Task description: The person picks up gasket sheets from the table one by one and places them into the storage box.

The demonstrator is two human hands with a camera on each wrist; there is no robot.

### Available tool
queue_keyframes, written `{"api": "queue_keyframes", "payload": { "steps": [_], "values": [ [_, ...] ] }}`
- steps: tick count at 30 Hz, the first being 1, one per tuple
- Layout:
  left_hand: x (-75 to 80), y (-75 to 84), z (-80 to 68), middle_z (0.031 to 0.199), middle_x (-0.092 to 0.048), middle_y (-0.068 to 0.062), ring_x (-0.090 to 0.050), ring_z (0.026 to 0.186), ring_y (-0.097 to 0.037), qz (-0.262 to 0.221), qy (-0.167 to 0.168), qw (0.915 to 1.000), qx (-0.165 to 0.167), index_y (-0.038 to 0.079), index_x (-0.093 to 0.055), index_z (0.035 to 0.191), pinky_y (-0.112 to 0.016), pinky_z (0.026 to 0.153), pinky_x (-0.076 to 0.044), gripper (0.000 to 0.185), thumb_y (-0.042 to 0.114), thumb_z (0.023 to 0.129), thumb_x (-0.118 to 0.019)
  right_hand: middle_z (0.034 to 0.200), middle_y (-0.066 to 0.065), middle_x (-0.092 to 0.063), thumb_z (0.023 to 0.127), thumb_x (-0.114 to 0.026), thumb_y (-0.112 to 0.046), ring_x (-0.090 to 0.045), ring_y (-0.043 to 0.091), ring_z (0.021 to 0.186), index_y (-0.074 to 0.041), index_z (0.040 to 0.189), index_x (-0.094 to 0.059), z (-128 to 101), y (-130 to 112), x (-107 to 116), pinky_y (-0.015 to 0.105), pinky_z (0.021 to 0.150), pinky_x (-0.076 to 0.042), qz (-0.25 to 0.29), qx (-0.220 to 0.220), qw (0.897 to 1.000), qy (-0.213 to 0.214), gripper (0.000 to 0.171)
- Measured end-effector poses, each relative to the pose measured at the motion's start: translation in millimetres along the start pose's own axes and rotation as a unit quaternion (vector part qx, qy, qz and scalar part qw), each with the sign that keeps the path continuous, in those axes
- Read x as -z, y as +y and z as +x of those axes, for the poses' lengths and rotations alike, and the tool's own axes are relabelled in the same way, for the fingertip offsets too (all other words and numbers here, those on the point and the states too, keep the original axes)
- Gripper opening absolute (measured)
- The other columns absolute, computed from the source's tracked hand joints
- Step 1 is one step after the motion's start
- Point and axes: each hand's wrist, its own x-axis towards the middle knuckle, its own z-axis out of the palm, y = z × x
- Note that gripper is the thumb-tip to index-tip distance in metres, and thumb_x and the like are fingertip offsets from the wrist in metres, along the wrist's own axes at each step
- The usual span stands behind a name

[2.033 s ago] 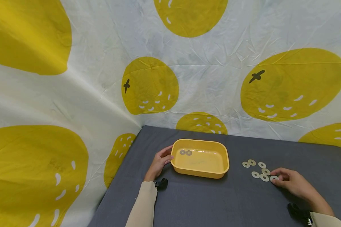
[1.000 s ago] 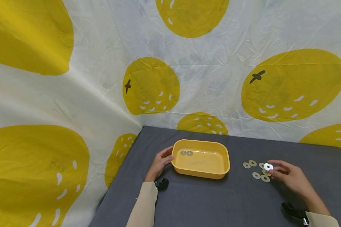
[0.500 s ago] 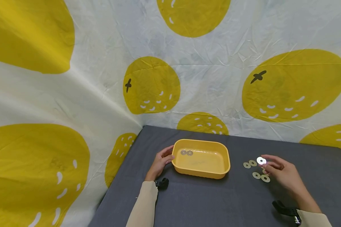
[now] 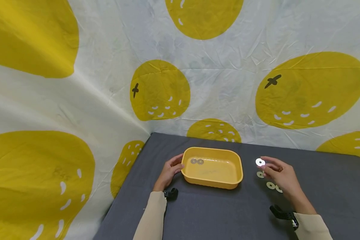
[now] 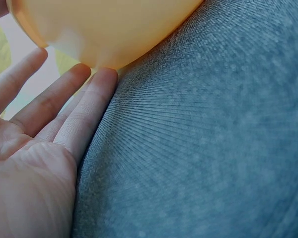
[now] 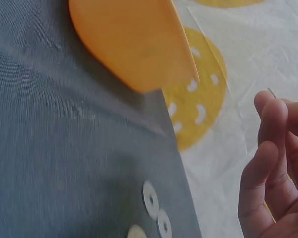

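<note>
We see two washers (image 4: 198, 163) inside the yellow tray (image 4: 212, 182); the right hand (image 4: 283, 176) pinches a third washer (image 4: 257, 161) beside it, and at least three loose washers (image 4: 268, 185) remain on the counter (image 4: 213, 213). The left hand's (image 4: 169, 170) straight fingers touch the tray. We can read no writing.

Tray (image 4: 211, 184) on table (image 4: 216, 213); two washers (image 4: 202, 162) inside; more washers (image 4: 268, 184) right.
</note>
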Motion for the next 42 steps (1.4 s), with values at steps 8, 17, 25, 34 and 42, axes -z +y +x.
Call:
{"api": "queue_keyframes", "payload": {
  "steps": [8,17,25,34,42],
  "values": [
    [-0.8,2.7,1.6,0.146,-0.059,-0.016,-0.062,0.128,-0.029,0.006,-0.003,1.0000,-0.002,0.017,-0.054,0.149,-0.033,0.099,-0.056,0.055,0.013,0.096,-0.068,0.095,-0.023,-0.075,0.100,-0.067,-0.024,-0.070,0.005,0.075,-0.003,0.146,-0.053,11.4,-13.8,-22.6,0.023,0.072,-0.060,0.040,-0.015,0.999,0.011,0.053],
    [0.3,1.2,-0.1,0.147,-0.058,-0.014,-0.063,0.127,-0.025,0.007,0.001,1.0000,-0.004,0.019,-0.054,0.149,-0.033,0.099,-0.056,0.056,0.016,0.095,-0.070,0.091,-0.019,-0.075,0.100,-0.067,-0.015,-0.071,0.009,0.076,-0.003,0.145,-0.055,20.7,-31.9,-46.8,0.022,0.071,-0.059,0.073,-0.019,0.997,0.017,0.049],
    [1.9,-0.8,-0.8,0.147,-0.058,-0.015,-0.063,0.127,-0.024,0.008,0.004,1.0000,-0.002,0.017,-0.054,0.149,-0.034,0.099,-0.056,0.058,0.016,0.094,-0.071,0.089,-0.020,-0.075,0.101,-0.064,-0.014,-0.067,0.009,0.076,-0.006,0.145,-0.056,28.3,-46.7,-68.0,0.021,0.072,-0.058,0.092,-0.052,0.994,0.012,0.045],
    [1.6,-3.3,-0.5,0.147,-0.058,-0.016,-0.063,0.127,-0.026,0.008,-0.004,0.9999,-0.011,0.015,-0.052,0.151,-0.032,0.097,-0.057,0.055,0.012,0.097,-0.066,0.090,-0.014,-0.077,0.099,-0.067,-0.013,-0.068,0.011,0.071,-0.006,0.142,-0.059,33.1,-58.8,-88.4,0.022,0.071,-0.058,0.114,-0.055,0.992,0.007,0.044],
    [0.6,-3.0,0.5,0.147,-0.058,-0.016,-0.059,0.132,-0.033,0.004,-0.003,1.0000,-0.001,0.017,-0.053,0.150,-0.032,0.099,-0.056,0.055,0.009,0.097,-0.065,0.094,-0.010,-0.078,0.099,-0.068,-0.015,-0.069,0.012,0.071,-0.007,0.141,-0.060,40.4,-63.0,-102.6,0.020,0.070,-0.057,0.116,-0.065,0.991,0.009,0.043]
  ]
}}
